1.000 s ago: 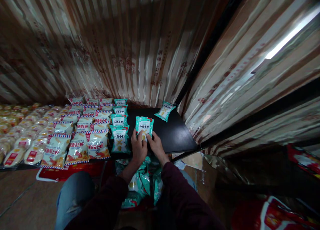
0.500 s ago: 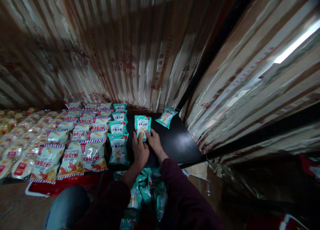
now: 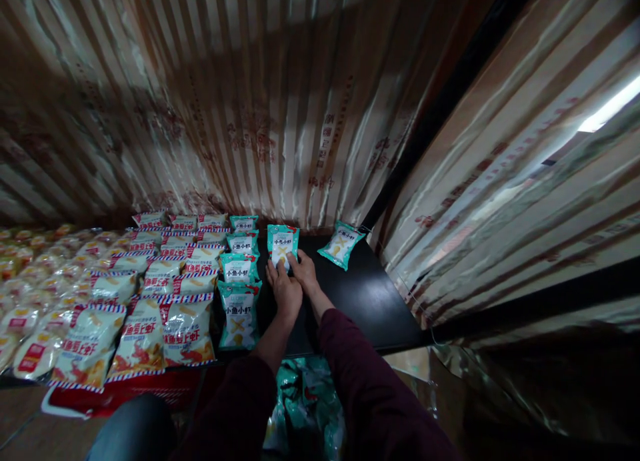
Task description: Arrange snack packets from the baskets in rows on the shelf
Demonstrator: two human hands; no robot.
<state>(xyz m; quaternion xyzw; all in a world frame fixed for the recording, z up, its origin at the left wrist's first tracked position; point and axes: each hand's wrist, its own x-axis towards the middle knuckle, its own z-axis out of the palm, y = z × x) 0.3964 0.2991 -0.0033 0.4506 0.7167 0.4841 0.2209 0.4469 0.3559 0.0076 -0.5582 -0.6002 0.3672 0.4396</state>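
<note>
Both hands are on one teal-and-white snack bag over the black shelf. My left hand grips its lower left part, fingers on its front. At its lower right edge, my right hand is closed on it. To the left runs a column of matching teal bags, one behind another. Another teal bag lies tilted by the back right corner. Whether the held bag's bottom touches the shelf is hidden by my hands.
Rows of red-and-white snack bags and round packaged snacks fill the shelf's left side. Below the edge are a heap of teal bags and a red basket. A pleated curtain hangs behind; a dark post slants at right.
The held bag and both hands have moved a little farther back on the shelf. My view has shifted slightly, and the other bags keep their places.
</note>
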